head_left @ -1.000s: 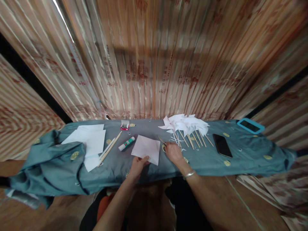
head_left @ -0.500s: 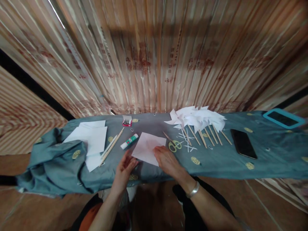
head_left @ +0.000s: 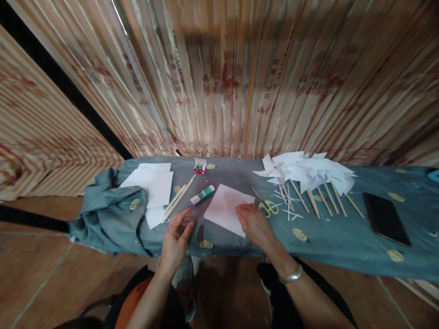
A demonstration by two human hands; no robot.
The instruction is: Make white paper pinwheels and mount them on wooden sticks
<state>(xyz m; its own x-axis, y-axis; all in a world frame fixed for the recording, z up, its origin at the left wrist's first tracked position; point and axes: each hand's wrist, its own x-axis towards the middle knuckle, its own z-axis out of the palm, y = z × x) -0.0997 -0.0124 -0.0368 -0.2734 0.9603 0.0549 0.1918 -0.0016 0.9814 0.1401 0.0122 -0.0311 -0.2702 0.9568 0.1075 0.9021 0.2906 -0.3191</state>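
A white paper square (head_left: 224, 209) lies on the blue-grey cloth (head_left: 322, 249) in front of me. My right hand (head_left: 254, 224) rests flat on the square's right corner, fingers stretched out. My left hand (head_left: 176, 237) hovers just left of the paper with its fingers apart and nothing in them, close to a glue stick (head_left: 202, 194) and two wooden sticks (head_left: 179, 198). Yellow-handled scissors (head_left: 265, 206) lie just right of my right hand.
A stack of white sheets (head_left: 153, 187) lies at the left. A small red box of pins (head_left: 199, 167) sits at the back. Several paper pinwheels on sticks (head_left: 308, 176) lie at the right, with paper scraps beside them. A black phone (head_left: 386, 218) lies further right. A patterned curtain hangs behind.
My right hand left the scissors and came to rest on the paper's right corner. My left hand let go of the paper's near edge and moved left. The view shifted.
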